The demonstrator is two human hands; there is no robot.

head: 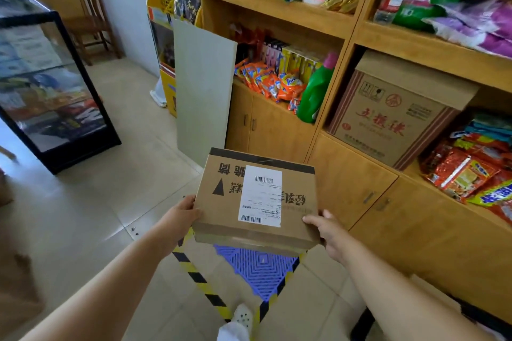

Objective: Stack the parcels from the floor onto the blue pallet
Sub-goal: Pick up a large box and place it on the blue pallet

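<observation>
Both forearms reach forward from the bottom edge. Left hand [181,216] grips the box's [256,199] left side, and right hand [329,232] grips its right near corner, thumb on top. 1 white label [260,196] sits on the box's upper face. Held in the air, the box hangs above the blue pallet [257,268], which lies on the floor inside yellow-black tape [196,277]. Wooden shelves [346,28] of goods stand just right.

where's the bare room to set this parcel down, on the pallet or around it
The blue pallet shows bare grid below the parcel, inside the yellow-black tape. Open tile floor lies to the left, up to the glass display case. To the right it is crowded: the wooden cabinets stand close.
</observation>
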